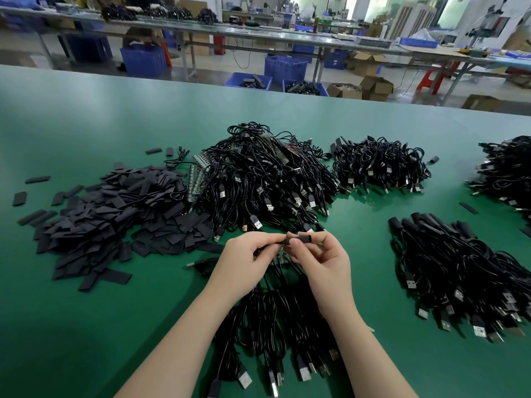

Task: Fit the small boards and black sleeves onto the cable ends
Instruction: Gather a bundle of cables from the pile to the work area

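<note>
Over the green table my left hand pinches a black cable end, its fingers curled round it. My right hand pinches a black sleeve that sits on that cable end, right where the two hands meet. Small green boards lie just under the hands, mostly hidden. Below my wrists lies a bundle of black USB cables. A heap of flat black sleeves spreads at the left. Strips of green boards lean at the edge of the big cable pile.
More cable piles lie at the back right, far right and near right, where the ends wear sleeves. The green table ends at a far edge, with benches, blue crates and cartons beyond.
</note>
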Tool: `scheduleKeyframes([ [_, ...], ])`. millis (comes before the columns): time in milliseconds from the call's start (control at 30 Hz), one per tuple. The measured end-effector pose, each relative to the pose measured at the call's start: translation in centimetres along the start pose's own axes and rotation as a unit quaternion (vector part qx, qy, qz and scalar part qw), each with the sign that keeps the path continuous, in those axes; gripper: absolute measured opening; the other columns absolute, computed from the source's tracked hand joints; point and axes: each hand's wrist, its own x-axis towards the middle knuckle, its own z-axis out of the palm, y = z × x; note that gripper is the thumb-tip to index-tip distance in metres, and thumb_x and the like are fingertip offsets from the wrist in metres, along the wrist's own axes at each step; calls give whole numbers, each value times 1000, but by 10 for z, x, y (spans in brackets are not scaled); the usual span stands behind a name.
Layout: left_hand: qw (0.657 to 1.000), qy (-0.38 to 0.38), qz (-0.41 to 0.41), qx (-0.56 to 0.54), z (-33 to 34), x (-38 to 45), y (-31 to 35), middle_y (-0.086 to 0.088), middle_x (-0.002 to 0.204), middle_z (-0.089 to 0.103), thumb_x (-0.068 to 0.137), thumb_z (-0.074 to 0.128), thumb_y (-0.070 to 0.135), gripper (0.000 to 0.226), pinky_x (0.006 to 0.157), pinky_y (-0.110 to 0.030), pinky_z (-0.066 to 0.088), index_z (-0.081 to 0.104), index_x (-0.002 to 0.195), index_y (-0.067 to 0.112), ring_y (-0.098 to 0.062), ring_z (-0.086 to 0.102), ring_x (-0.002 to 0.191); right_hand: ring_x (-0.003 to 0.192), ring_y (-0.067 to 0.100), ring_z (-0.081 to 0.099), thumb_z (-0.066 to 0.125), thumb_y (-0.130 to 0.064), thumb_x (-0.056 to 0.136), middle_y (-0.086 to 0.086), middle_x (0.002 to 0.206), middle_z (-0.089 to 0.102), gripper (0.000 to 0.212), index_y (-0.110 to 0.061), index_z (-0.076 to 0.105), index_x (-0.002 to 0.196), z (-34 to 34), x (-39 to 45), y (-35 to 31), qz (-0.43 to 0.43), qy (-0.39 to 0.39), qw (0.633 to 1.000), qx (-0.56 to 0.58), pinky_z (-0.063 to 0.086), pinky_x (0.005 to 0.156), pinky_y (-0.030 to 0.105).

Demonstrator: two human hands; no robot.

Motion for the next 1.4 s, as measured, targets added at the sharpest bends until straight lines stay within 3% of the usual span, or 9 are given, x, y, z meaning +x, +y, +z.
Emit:
scheduleKeyframes([
  [167, 999, 8, -8, -35, 1, -2, 4, 33, 102, 67, 89, 69, 17, 39, 86, -6, 44, 64, 110, 50, 10, 62, 99, 83, 14, 72, 74, -6, 87, 3, 86, 76, 13, -19, 70, 84, -1, 1, 1, 4, 5, 1000, -12, 57, 77, 23],
  [300, 998, 27, -18, -45, 3, -2, 4, 30, 96, 70, 85, 74, 26, 33, 86, -7, 45, 68, 114, 41, 9, 64, 94, 80, 15, 74, 73, -11, 86, 10, 83, 76, 7, -10, 67, 90, -3, 1, 0, 29, 6, 999, 25, 56, 73, 19],
  [433, 998, 58, 2, -5, 0, -3, 7, 34, 87, 68, 82, 76, 30, 20, 73, -4, 45, 72, 94, 45, 10, 65, 82, 82, 15, 73, 75, -13, 85, 9, 86, 77, 7, -17, 71, 87, -3, 1, 0, 26, 3, 1000, 11, 56, 76, 21],
  [533, 999, 50, 20, 9, 0, -4, 11, 36, 90, 66, 81, 74, 36, 26, 75, -5, 45, 65, 100, 52, 10, 64, 86, 78, 13, 71, 76, -12, 85, 3, 81, 75, 13, -25, 74, 81, -2, 1, 0, 17, 16, 1000, -1, 55, 73, 20],
  [633, 1000, 27, -1, 3, 2, -4, 10, 34, 98, 66, 79, 71, 47, 25, 82, -8, 47, 68, 104, 46, 10, 63, 93, 76, 12, 72, 75, -11, 86, 2, 79, 75, 9, -19, 72, 84, -4, 2, 0, 21, 36, 999, 33, 55, 70, 18],
  [833, 998, 53, 14, 31, 2, -5, 11, 28, 89, 70, 85, 72, 27, 14, 75, -9, 49, 76, 98, 32, 9, 65, 85, 81, 16, 72, 80, -16, 81, 6, 80, 74, 13, -26, 74, 86, -2, 1, 1, 27, 5, 1000, 3, 56, 77, 22],
  [1067, 994, 82, 38, 58, 4, -7, 15, 25, 86, 69, 84, 75, 23, 16, 75, -15, 51, 78, 98, 31, 6, 65, 86, 73, 12, 71, 76, -9, 84, 7, 76, 74, 15, -23, 72, 79, -2, 0, -1, 32, 16, 999, 21, 54, 70, 17],
  [1200, 993, 95, 41, 51, 6, -8, 15, 15, 90, 74, 83, 76, 22, 17, 78, -11, 49, 78, 99, 26, 5, 65, 89, 73, 12, 71, 74, -7, 86, 5, 71, 73, 10, -15, 68, 84, -3, 0, -1, 37, 7, 999, 25, 54, 71, 16],
  [1400, 996, 75, 22, 38, 4, -7, 14, 12, 94, 75, 83, 76, 21, 23, 79, -11, 49, 76, 106, 26, 5, 65, 89, 72, 9, 69, 74, -9, 86, 1, 69, 72, 14, -18, 69, 96, -1, 0, 0, 25, -2, 1000, 0, 54, 73, 17],
])
